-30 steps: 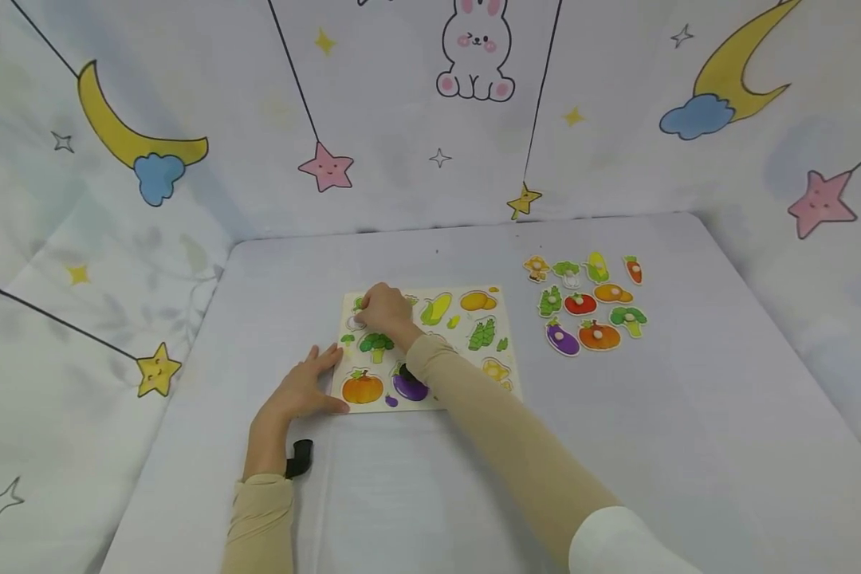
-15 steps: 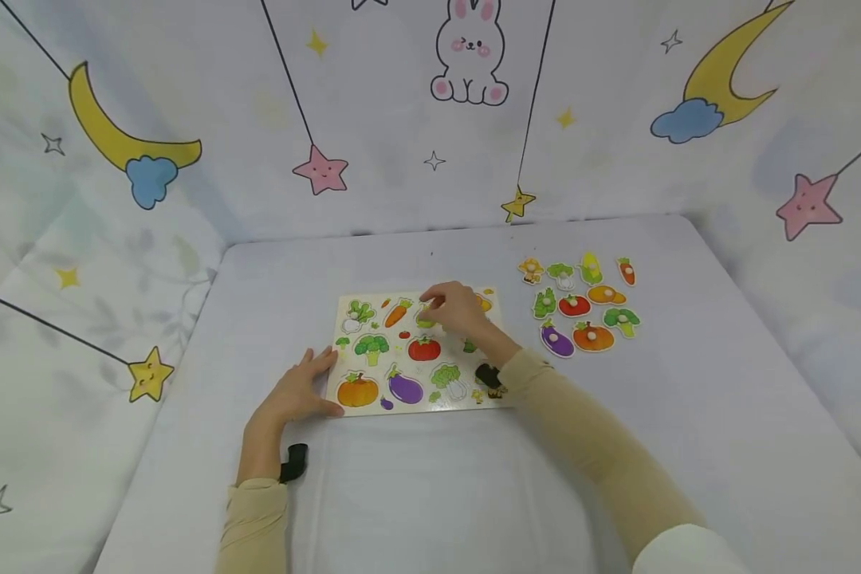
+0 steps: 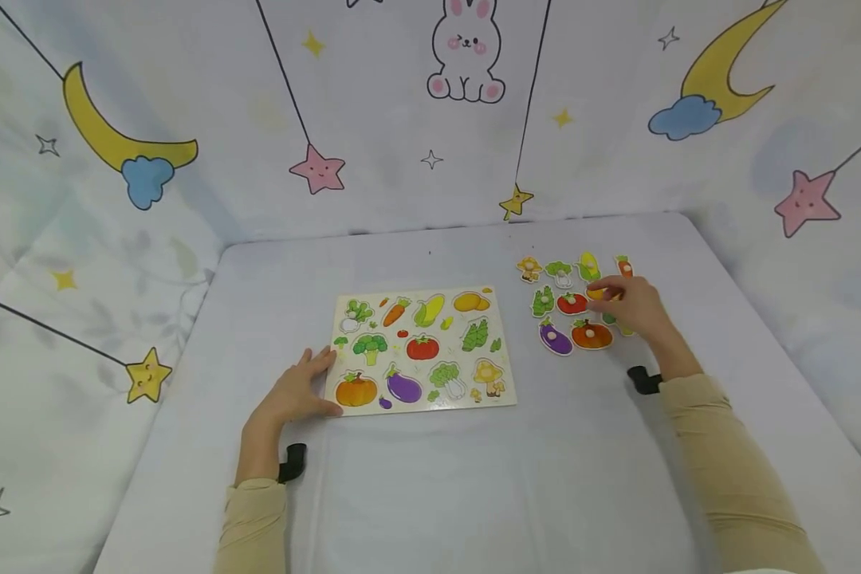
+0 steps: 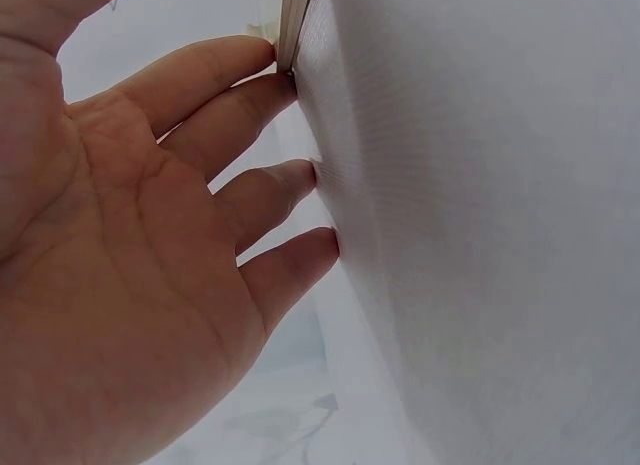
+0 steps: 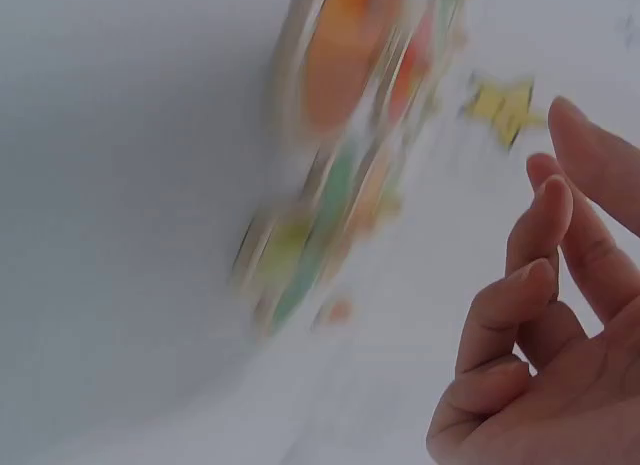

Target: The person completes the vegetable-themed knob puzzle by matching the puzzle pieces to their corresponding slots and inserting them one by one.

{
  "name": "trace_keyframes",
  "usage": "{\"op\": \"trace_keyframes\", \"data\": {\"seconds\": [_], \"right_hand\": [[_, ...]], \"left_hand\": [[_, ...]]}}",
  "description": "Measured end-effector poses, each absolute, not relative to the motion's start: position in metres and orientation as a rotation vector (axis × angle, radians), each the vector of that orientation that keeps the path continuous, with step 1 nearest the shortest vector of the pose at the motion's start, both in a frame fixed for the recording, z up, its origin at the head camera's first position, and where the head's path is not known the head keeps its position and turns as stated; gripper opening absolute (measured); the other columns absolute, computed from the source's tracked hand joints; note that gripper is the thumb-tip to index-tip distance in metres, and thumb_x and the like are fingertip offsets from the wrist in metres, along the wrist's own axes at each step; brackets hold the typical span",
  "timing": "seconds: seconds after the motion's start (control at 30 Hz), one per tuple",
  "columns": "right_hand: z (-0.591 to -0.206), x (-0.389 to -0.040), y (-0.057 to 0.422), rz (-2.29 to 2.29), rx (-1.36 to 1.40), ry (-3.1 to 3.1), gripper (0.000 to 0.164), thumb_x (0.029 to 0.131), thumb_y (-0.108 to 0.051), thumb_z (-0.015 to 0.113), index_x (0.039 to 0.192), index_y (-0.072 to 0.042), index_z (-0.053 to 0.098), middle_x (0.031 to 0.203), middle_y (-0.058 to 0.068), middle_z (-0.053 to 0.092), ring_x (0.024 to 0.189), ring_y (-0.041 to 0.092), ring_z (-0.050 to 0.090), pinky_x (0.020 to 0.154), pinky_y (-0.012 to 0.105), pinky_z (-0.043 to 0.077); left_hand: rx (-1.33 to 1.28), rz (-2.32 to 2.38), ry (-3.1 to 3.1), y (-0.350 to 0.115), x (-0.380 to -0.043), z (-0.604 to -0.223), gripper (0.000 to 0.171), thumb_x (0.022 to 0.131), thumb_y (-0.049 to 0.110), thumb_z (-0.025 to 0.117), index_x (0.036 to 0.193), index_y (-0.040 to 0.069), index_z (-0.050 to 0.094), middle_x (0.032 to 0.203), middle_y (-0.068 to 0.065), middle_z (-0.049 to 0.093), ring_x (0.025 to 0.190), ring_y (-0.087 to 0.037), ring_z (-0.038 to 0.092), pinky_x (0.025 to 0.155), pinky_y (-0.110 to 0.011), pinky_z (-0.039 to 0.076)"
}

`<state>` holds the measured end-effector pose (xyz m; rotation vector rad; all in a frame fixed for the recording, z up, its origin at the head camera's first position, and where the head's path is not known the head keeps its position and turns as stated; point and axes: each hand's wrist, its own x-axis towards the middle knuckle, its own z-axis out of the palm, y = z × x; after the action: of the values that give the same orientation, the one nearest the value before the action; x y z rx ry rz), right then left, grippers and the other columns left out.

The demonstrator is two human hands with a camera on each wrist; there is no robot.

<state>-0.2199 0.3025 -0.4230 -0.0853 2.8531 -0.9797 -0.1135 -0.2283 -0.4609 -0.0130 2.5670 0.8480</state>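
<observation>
A white puzzle board [image 3: 508, 395] with vegetable pictures lies flat on the table. My left hand [image 3: 297, 391] rests at its left edge, fingers spread. In the left wrist view the left hand [image 4: 150, 205] has two straight fingertips against the board's edge [image 4: 290, 25]. Over the loose knobbed pieces at the right is my right hand [image 3: 634, 309], partly covering the potato piece [image 3: 594, 293] and broccoli piece [image 3: 608, 317]. The right wrist view shows the right hand [image 5: 560, 315] with bent fingers and nothing between thumb and fingertips; the pieces beside it are blurred.
Around the right hand lie a tomato piece [image 3: 572, 304], pumpkin piece [image 3: 591, 336], eggplant piece [image 3: 556, 338], corn piece [image 3: 588, 267], carrot piece [image 3: 624, 265] and several others. A cloth backdrop [image 3: 373, 96] with moons and stars stands behind the white table [image 3: 430, 486].
My right hand has moved from the board's upper left, across the board, to the loose pieces on the right. The left hand stays at the board's edge.
</observation>
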Motion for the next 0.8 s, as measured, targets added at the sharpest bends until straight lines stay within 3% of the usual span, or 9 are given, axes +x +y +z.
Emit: {"op": "trace_keyframes", "data": {"seconds": [0.3, 0.5, 0.8], "right_hand": [[-0.439, -0.224, 0.373, -0.971, 0.037, 2.685, 0.046, 0.089, -0.023, 0.070, 0.128, 0.000, 0.058, 0.093, 0.007, 0.057, 0.091, 0.024, 0.046, 0.071, 0.031, 0.039], [-0.450, -0.226, 0.379, -0.978, 0.020, 2.640, 0.047, 0.087, -0.023, 0.073, 0.126, 0.001, 0.061, 0.087, -0.001, 0.058, 0.081, 0.014, 0.049, 0.068, 0.025, 0.042], [-0.450, -0.230, 0.373, -0.976, -0.007, 2.638, 0.042, 0.086, -0.018, 0.073, 0.120, 0.005, 0.063, 0.081, -0.002, 0.057, 0.075, 0.011, 0.049, 0.064, 0.023, 0.043]], "left_hand": [[-0.035, 0.841, 2.548, -0.229, -0.114, -0.460, 0.106, 0.069, 0.026, 0.086, 0.156, 0.017, 0.026, 0.164, -0.013, 0.010, 0.146, -0.053, 0.004, 0.112, -0.074, 0.010], [-0.029, 0.855, 2.553, -0.230, -0.114, -0.461, 0.105, 0.069, 0.026, 0.086, 0.156, 0.017, 0.026, 0.164, -0.011, 0.013, 0.146, -0.054, 0.003, 0.112, -0.074, 0.009], [-0.020, 0.837, 2.567, -0.230, -0.114, -0.460, 0.105, 0.070, 0.026, 0.086, 0.156, 0.016, 0.026, 0.164, -0.010, 0.014, 0.147, -0.052, 0.004, 0.112, -0.074, 0.010]]}}
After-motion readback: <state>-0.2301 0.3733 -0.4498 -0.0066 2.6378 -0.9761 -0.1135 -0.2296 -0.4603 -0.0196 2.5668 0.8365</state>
